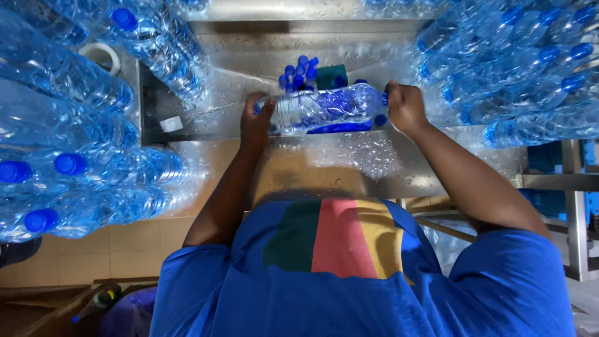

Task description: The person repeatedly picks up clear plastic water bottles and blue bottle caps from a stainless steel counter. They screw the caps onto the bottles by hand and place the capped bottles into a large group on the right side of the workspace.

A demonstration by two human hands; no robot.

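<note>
Both hands grip a clear bottle (327, 107) sideways over wet steel sink (224, 68): left hand (256, 122) fingers wrapped on base, right hand (404, 106) clamped at cap end. Loose blue caps (298, 72) behind bottle; stacked bottles (75, 125) either side; tiled floor below.

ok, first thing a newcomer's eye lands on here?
The clear plastic bottle held sideways at centre, left hand at one end, right hand at the cap end, over a wet steel sink. Next, the stacked blue-capped bottles on both sides, then the loose blue caps behind.
</note>
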